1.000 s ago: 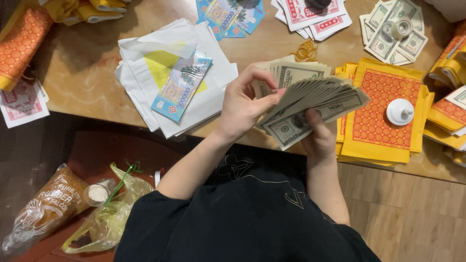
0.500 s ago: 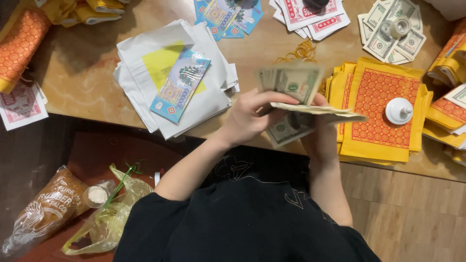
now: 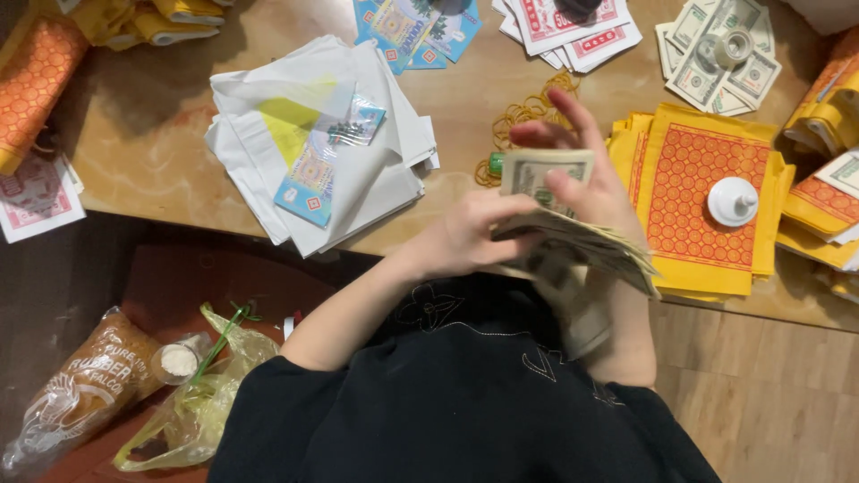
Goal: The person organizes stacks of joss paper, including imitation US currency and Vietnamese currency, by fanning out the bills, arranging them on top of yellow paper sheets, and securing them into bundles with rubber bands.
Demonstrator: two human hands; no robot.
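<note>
Head view, centre right of frame: left hand (image 3: 465, 237) and right hand (image 3: 586, 183) both grip the banknote wad (image 3: 582, 246), fanned a second ago, now squared flat above the bench (image 3: 465, 116) edge, beside yellow-orange paper sheets (image 3: 698, 192).

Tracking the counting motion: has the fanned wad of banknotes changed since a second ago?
Yes. The banknotes have closed from a fan into a stack, left of the orange-patterned sheets.

One head-worn camera looks steeply down from close above the person's hands. It faces the table (image 3: 465, 98) edge, with the wearer's lap and the floor (image 3: 761, 394) below.
</note>
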